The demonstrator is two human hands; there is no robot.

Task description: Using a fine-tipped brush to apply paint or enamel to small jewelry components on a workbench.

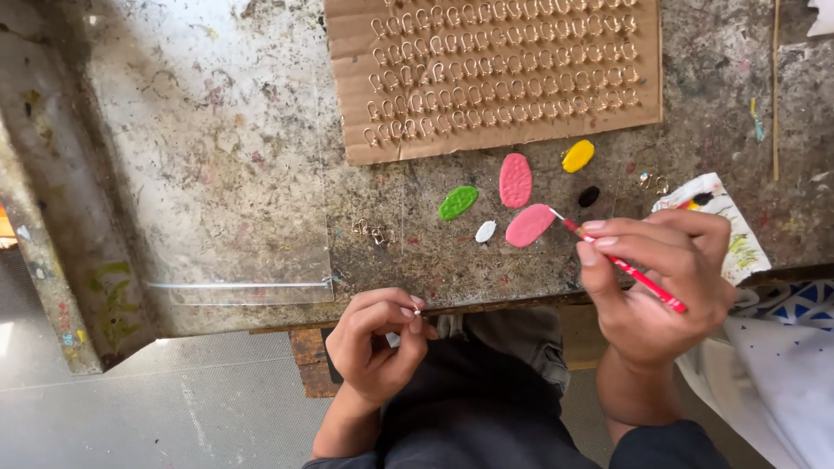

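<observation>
My right hand [651, 278] grips a thin red paintbrush [627, 267] whose pale tip touches a pink paint blob [528, 225] on the worn table [217, 148]. My left hand [378, 337] sits at the table's front edge, pinching a tiny metal piece [417, 307] between thumb and fingertips. Around the brush tip lie more paint blobs: a second pink one [515, 180], green [458, 202], white [486, 231], yellow [578, 155] and black [589, 196].
A cardboard sheet [347, 35] at the back holds several rows of small gold metal loops. A few loose loops [372, 231] lie on the table. A paint-stained paper [738, 239] sits at the right, a clear plastic sheet [226, 260] at the left.
</observation>
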